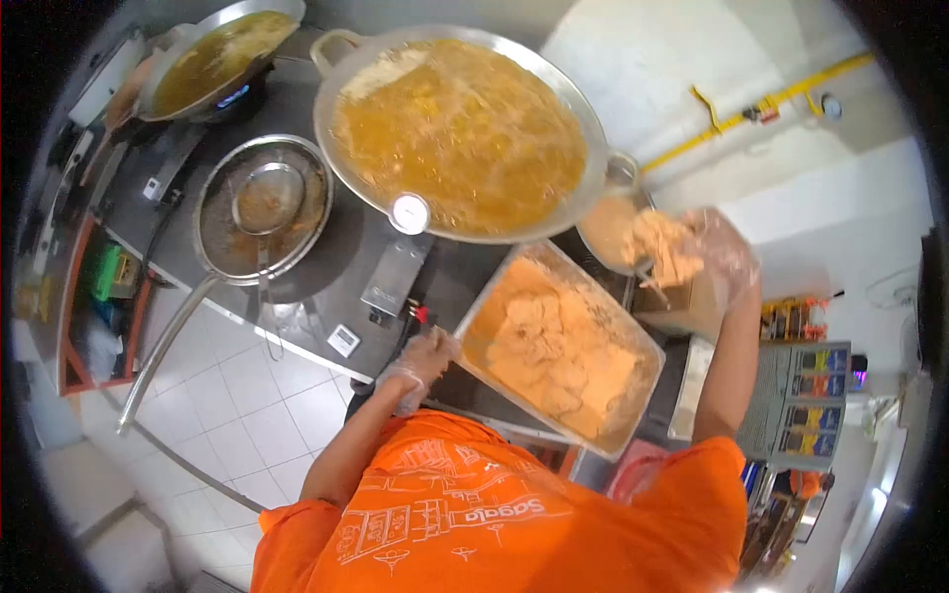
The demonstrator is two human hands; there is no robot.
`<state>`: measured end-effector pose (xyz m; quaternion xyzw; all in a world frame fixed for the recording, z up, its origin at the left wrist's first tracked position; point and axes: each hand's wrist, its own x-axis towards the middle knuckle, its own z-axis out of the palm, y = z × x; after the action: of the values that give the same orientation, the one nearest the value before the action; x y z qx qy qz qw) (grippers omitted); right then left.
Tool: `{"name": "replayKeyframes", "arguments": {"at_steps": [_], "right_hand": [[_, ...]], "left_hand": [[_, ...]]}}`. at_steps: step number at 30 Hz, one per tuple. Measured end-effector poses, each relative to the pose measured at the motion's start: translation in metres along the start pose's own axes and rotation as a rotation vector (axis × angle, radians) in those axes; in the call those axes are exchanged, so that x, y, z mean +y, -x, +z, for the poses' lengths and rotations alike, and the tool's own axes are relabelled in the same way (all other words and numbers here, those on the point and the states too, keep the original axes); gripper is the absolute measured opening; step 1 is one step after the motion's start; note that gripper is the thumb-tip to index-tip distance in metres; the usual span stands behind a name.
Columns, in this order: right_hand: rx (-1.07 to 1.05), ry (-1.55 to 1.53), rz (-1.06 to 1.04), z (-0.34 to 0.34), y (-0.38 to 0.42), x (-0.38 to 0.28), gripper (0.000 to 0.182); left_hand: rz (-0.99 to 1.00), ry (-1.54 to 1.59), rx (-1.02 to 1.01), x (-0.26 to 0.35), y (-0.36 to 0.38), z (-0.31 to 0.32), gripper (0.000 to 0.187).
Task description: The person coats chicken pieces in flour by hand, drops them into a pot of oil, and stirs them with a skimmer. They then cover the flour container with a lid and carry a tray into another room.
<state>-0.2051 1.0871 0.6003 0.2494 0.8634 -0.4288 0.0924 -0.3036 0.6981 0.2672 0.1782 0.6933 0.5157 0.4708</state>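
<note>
My right hand (730, 259), in a clear plastic glove, is closed on a ragged clump of batter-coated food (664, 247), raised above a bowl of pale orange batter (608, 225). What lies under the coating cannot be made out. My left hand (425, 360), also gloved, grips the near left rim of a rectangular metal tray (645, 397). Orange flour (593, 371) fills this tray, with several coated pieces (539, 326) heaped in its middle. Just beyond the tray stands a large wok (596, 128) of bubbling oil, with pieces frying in it.
A thermometer dial (408, 213) sits at the wok's near rim. Left of it, a long-handled strainer (203, 212) holds a smaller sieve (269, 198). A second oil wok (297, 12) stands far left. A small white timer (343, 340) lies by the counter edge. Yellow gas pipe (732, 124) runs along the wall.
</note>
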Motion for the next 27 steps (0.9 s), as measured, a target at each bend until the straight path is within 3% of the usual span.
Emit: {"name": "replayKeyframes", "arguments": {"at_steps": [1,3,5,7,9,12,13,16,18,19,20,21,22,24,25,26,27], "right_hand": [[0.017,0.193,-0.017,-0.006,-0.034,-0.035,0.023],[0.141,0.875,-0.389,-0.016,-0.118,-0.078,0.030],[0.045,1.000,-0.471,-0.006,-0.200,-0.127,0.040],[-0.032,0.742,-0.446,0.007,-0.275,-0.148,0.043],[0.012,0.787,-0.285,0.045,-0.338,-0.182,0.041],[-0.090,0.988,-0.409,0.101,-0.332,-0.241,0.043],[-0.094,0.984,-0.419,0.107,-0.362,-0.227,0.043],[0.052,1.105,-0.315,0.117,-0.480,-0.173,0.043],[0.399,0.982,-0.454,0.110,-0.514,-0.157,0.033],[0.568,0.977,-0.642,0.098,-0.523,-0.157,0.029],[0.742,0.970,-0.818,0.086,-0.516,-0.161,0.026],[0.554,1.129,-0.589,0.077,-0.437,-0.211,0.026],[0.557,1.131,-0.523,0.077,-0.367,-0.209,0.026],[0.545,0.905,-0.545,-0.006,-0.296,-0.215,0.022],[0.553,0.791,-0.550,0.020,-0.209,-0.222,0.021],[0.575,0.795,-0.472,0.017,-0.164,-0.187,0.021],[0.465,0.647,-0.322,0.013,-0.117,-0.151,0.025]], "left_hand": [[0.033,-0.060,-0.003,-0.002,-0.003,0.000,0.030],[0.090,-0.251,0.017,-0.010,-0.010,0.001,0.033],[0.077,-0.292,-0.001,-0.021,-0.022,0.005,0.036],[0.093,-0.345,-0.026,-0.014,-0.026,0.002,0.034],[0.161,-0.306,0.012,-0.016,-0.028,0.001,0.033],[0.162,-0.308,-0.014,-0.017,-0.027,-0.001,0.029],[0.209,-0.257,-0.008,-0.022,-0.027,0.002,0.027],[0.241,-0.198,0.000,-0.023,-0.029,-0.001,0.024],[0.218,-0.192,-0.028,-0.025,-0.024,0.001,0.023],[0.201,-0.222,-0.028,-0.023,-0.025,0.000,0.024],[0.188,-0.255,-0.038,-0.020,-0.026,0.000,0.024],[0.212,-0.328,0.005,-0.018,-0.025,0.000,0.025],[0.241,-0.397,0.037,-0.016,-0.025,0.001,0.025],[0.234,-0.580,0.052,-0.008,-0.022,0.002,0.026],[0.189,-0.532,0.012,-0.004,-0.022,0.001,0.026],[0.358,-0.609,0.070,-0.026,-0.031,0.003,0.023],[0.279,-0.551,0.090,-0.022,-0.027,0.005,0.022]]}}
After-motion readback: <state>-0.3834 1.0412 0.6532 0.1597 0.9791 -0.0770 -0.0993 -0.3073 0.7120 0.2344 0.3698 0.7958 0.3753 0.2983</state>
